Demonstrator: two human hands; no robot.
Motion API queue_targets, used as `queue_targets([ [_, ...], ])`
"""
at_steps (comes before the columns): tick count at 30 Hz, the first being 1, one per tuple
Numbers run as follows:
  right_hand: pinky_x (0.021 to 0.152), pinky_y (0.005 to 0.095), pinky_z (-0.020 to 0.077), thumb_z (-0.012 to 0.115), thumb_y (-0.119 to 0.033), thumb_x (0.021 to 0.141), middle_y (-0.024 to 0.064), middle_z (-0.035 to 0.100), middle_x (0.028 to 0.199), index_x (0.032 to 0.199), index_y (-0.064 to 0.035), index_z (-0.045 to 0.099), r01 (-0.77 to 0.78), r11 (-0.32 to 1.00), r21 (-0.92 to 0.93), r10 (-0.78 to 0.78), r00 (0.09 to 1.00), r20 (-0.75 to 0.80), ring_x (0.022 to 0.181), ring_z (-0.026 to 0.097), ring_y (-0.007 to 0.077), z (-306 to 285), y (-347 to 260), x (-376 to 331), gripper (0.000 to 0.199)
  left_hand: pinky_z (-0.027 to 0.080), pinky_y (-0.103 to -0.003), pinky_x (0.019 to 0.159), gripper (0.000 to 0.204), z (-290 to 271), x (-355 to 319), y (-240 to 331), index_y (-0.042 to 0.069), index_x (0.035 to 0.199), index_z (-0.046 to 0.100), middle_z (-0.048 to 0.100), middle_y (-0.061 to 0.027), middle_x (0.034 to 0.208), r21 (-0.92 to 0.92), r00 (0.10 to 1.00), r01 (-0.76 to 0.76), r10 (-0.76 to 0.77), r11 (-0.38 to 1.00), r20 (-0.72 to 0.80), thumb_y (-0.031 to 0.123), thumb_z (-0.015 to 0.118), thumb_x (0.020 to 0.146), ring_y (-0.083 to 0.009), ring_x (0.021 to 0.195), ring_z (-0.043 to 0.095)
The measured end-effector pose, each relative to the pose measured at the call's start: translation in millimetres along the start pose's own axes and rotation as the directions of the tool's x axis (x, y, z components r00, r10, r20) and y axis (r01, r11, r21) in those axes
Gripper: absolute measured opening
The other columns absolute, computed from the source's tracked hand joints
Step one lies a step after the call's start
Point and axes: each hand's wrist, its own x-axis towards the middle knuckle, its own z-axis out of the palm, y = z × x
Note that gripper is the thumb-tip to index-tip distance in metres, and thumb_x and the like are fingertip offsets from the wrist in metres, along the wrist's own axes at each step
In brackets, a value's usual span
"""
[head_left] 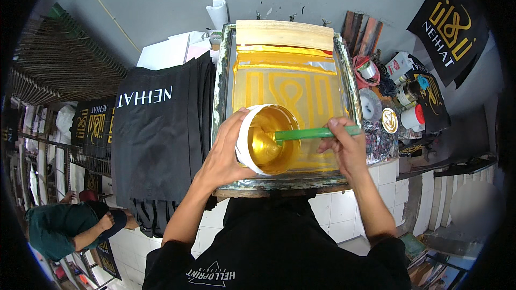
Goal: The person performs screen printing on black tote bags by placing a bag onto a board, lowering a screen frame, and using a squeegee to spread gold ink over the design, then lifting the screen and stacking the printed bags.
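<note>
Gripping a white tub point(267, 139) of gold paint, the left hand point(228, 153) wraps its fingers point(240, 120) around the tub's side and tilts the open mouth toward the right. The right hand point(344, 145) has its fingers closed on a green stick point(314, 133), whose far end sits inside the tub in the paint. Tub and stick hang just above the near part of a printing screen point(287, 94), whose mesh is smeared gold. A wooden squeegee point(285, 34) lies across the screen's far end. Left of the screen, a stack of black shirts point(158, 139) rests on the surface. Right of it stand small jars point(400, 110) and tape rolls. Another person point(70, 228) crouches at lower left.
</note>
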Motion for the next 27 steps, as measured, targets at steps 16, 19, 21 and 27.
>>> queue_targets([
  [16,0.062,0.0314,0.0638,0.064,-0.019,0.102,0.0085,0.071,0.084,0.101,-0.0028,0.064,0.133,0.915,0.380,-0.037,0.968,-0.249,0.067,0.071,0.0154,-73.7,-12.0,47.3,0.016,0.037,-0.049,0.116,0.108,52.4,79.3,1.0,0.002,0.150,0.036,0.048,-0.0231,0.142,-0.092,0.987,0.085,-0.097,0.992,-0.128,0.018,0.092,0.059,-0.0420,0.135,0.046],
  [19,0.063,0.0315,0.0641,0.065,-0.019,0.102,0.0080,0.071,0.084,0.100,-0.0026,0.064,0.206,0.916,0.346,-0.102,0.950,-0.296,0.070,0.071,0.0148,-87.6,-31.3,66.1,0.017,0.035,-0.050,0.115,0.105,63.5,98.6,2.6,0.001,0.149,0.036,0.048,-0.0243,0.141,0.058,0.982,0.122,-0.112,0.991,-0.154,0.016,0.090,0.061,-0.0426,0.133,0.046],
  [21,0.066,0.0325,0.0645,0.065,-0.020,0.102,0.0089,0.071,0.085,0.102,-0.0008,0.065,0.247,0.918,0.309,-0.140,0.933,-0.330,0.074,0.071,0.0154,-96.6,-38.8,79.7,0.019,0.036,-0.051,0.112,0.101,67.1,104.9,3.0,-0.001,0.148,0.036,0.049,-0.0253,0.140,0.145,0.977,0.130,-0.102,0.981,-0.188,0.014,0.088,0.062,-0.0435,0.131,0.046],
  [27,0.070,0.0326,0.0630,0.063,-0.021,0.104,0.0151,0.073,0.092,0.109,0.0064,0.065,0.437,0.896,-0.080,-0.428,0.802,-0.416,0.076,0.072,0.0186,-106.5,-21.7,124.3,0.028,0.039,-0.051,0.109,0.101,57.2,94.1,3.9,-0.002,0.147,0.037,0.052,-0.0256,0.135,0.251,0.965,0.166,-0.106,0.954,-0.239,0.011,0.089,0.061,-0.0455,0.126,0.049],
])
